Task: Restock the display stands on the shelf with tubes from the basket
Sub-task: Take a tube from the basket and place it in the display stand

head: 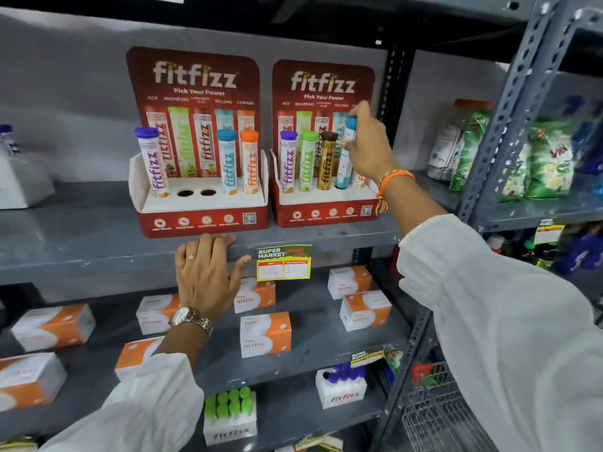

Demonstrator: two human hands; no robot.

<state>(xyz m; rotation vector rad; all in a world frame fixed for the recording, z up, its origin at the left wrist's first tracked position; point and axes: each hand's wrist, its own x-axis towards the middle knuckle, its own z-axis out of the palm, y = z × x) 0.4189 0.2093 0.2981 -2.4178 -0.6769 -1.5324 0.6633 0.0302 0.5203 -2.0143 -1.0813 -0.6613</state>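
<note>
Two red fitfizz display stands sit side by side on the grey shelf [98,249]. The left stand [202,220] holds a purple-capped tube [151,161], a blue-capped tube [227,161] and an orange-capped tube [249,161]; its two middle holes [196,192] are bare. The right stand [326,216] holds purple, green and brown-capped tubes. My right hand [370,148] grips a blue-capped tube [346,158] standing in the fourth hole there. My left hand [207,272] rests flat on the shelf's front edge. A wire basket [434,415] sits at the lower right.
Orange-and-white Vizinc boxes [265,334] lie scattered on the shelf below. Lower down stand white fitfizz boxes with green caps [230,415] and purple caps [341,384]. Green bags [548,158] fill the neighbouring rack at right, behind a slotted metal upright [502,109].
</note>
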